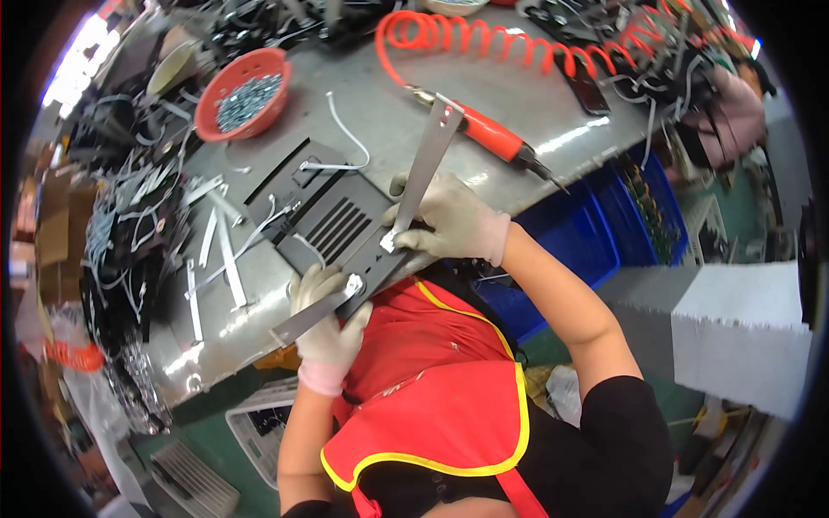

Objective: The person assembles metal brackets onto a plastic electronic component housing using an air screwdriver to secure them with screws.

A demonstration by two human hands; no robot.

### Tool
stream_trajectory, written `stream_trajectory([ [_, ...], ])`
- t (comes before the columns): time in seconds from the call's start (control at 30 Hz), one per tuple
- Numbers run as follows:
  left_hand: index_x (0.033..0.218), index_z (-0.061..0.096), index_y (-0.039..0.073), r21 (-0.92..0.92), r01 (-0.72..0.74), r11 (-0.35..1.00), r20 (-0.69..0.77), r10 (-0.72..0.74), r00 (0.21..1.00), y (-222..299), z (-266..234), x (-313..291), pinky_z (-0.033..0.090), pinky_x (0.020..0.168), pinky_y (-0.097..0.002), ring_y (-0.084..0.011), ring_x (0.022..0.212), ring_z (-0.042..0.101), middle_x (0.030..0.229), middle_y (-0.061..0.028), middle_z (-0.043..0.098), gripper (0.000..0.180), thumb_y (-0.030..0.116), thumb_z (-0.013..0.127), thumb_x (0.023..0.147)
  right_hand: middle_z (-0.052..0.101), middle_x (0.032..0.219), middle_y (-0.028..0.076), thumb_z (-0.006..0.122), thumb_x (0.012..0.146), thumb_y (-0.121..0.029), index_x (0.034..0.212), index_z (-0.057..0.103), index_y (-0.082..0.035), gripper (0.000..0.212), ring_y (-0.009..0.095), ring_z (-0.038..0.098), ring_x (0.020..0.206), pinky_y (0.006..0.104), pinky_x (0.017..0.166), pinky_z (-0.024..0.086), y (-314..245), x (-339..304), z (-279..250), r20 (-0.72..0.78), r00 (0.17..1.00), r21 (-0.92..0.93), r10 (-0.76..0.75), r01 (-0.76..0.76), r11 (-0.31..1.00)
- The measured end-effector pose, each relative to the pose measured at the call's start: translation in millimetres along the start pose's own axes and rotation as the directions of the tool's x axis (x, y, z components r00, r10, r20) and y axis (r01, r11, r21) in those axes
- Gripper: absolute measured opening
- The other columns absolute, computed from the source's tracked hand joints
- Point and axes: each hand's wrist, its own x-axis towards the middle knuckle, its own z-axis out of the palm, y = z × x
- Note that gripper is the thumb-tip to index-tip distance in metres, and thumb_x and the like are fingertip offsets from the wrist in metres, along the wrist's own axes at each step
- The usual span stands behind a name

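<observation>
Frame centre: two flat metal strips (424,160), one slotted panel (363,200). Right grip (456,216) pinches upper strip; left grip (331,341) half-curled, hold unclear.

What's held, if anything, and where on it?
Right hand: perforated gray metal strip, held near its end at the slotted panel. Left hand: at the second strip; whether gripping, can't tell.

The scene was brightly lit, with a blown-out white patch (82,65) at far left and another small glare spot at far right. White streaks shone off the metal table (345,78) at near left and far right. Blur softened the far clutter (294,26); fisheye distortion bent the edges into a black rim.
</observation>
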Motion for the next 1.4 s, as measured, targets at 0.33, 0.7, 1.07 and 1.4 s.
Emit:
stream_trajectory([
  [0.33,0.078,0.064,0.008,-0.375,-0.103,0.921,0.592,0.323,0.739,97.3,-60.9,41.2,0.039,0.096,-0.0493,-0.0289,0.096,0.064,0.086,-0.0060,0.068,0.041,0.031,0.079,0.047,0.062,0.072,0.013,0.069,0.065,-0.008,0.075,0.061,0.007,0.020,0.014,0.056,0.055,0.0277,0.049,0.043,-100.6,-136.7,-84.8,-0.248,0.881,0.899,0.402,0.055,0.434],
  [0.7,0.101,0.061,0.002,-0.269,-0.252,0.930,0.447,0.352,0.823,63.9,14.0,62.3,0.043,0.090,-0.0421,-0.0321,0.097,0.058,0.101,-0.0145,0.063,0.033,0.012,0.066,0.071,0.055,0.068,0.003,0.065,0.075,-0.017,0.078,0.058,0.001,0.020,0.009,0.050,0.063,0.0230,0.056,0.039,-76.8,-260.3,-108.7,-0.420,0.418,0.459,0.805,-0.668,0.586],
  [1.07,0.105,0.059,0.005,0.007,-0.385,0.923,0.309,0.364,0.878,40.0,63.9,83.6,0.038,0.098,-0.0480,-0.0340,0.109,0.052,0.111,-0.0125,0.056,0.039,0.011,0.067,0.066,0.062,0.106,0.029,0.053,0.083,-0.031,0.103,0.063,0.004,0.042,0.045,0.056,0.104,0.0466,0.091,0.044,280.2,-420.1,80.7,-0.606,-0.022,0.306,0.795,-0.929,0.207],
  [1.4,0.103,0.060,0.009,0.046,-0.387,0.921,0.348,0.348,0.871,49.2,75.5,90.2,0.037,0.096,-0.0479,-0.0330,0.107,0.052,0.108,-0.0107,0.057,0.043,0.015,0.071,0.063,0.065,0.106,0.021,0.059,0.082,-0.021,0.107,0.063,-0.001,0.032,0.034,0.062,0.103,0.0382,0.090,0.046,306.9,-366.9,226.3,-0.265,0.012,0.658,0.964,-0.729,0.190],
])
